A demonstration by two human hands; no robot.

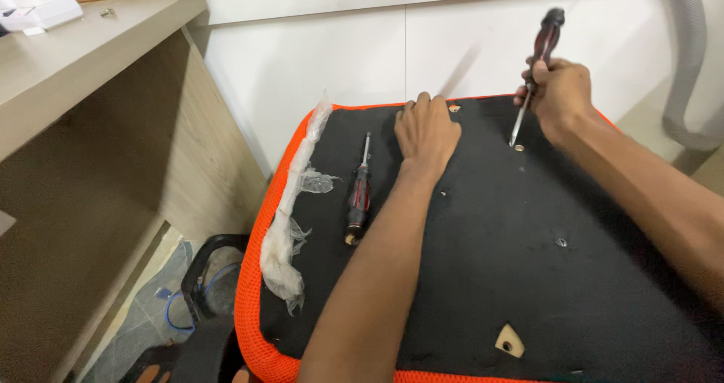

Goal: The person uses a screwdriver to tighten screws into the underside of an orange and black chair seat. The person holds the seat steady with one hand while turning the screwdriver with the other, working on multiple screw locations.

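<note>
The right hand, in the upper right of the frame, is clenched around the red-and-black handle of a long screwdriver whose steel shaft slants down to a small metal screw set in the black fabric-covered underside of a seat pad. The left hand, upper centre, lies flat and released on that same black surface, fingers spread and gripping nothing, just beside a pale hole at the pad's far edge.

By the look of it, the screwdriver is stiff and light, and the ribbed handle is the proper place to hold it; the bare shaft would likely slip. The pad seems bulky but not heavy, with a firm board under thin cloth, and its orange mesh rim looks soft.

Left of the resting hand lies a second, smaller red-and-black screwdriver, untouched, and further left a crumpled strip of clear plastic wrap draped along the rim. A beige wooden desk fills the upper left. No containers show clearly enough to tell any contents.
</note>
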